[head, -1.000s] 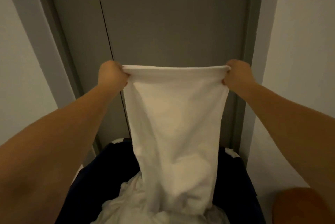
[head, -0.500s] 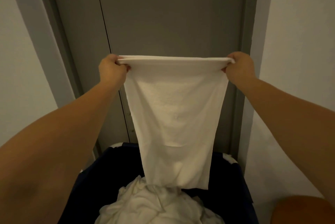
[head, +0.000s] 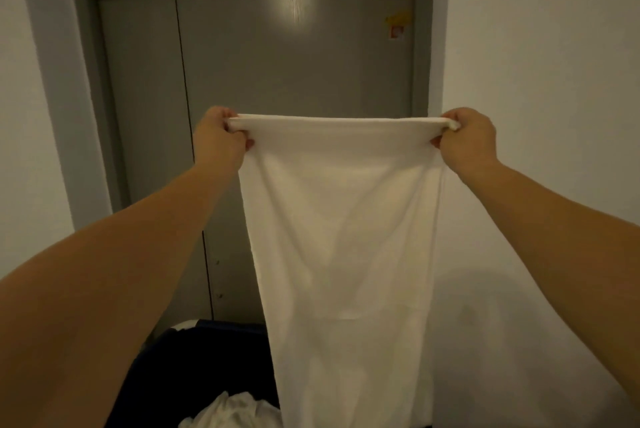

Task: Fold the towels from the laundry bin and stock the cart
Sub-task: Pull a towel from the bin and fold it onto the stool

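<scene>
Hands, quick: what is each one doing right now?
Left hand: closed, gripping one top corner of the white cloth towel.
Right hand: closed, gripping the other top corner.

Grey double door [head: 294, 56] at far centre, set in a darker grey frame [head: 83, 46]. Vertical seam between the two leaves runs left of centre. Bright glare patch on the upper part of the right leaf. Small yellow and red sticker [head: 397, 27] near the door's upper right corner; print too small to read. Pale wall [head: 540, 63] at right, another at left.
</scene>
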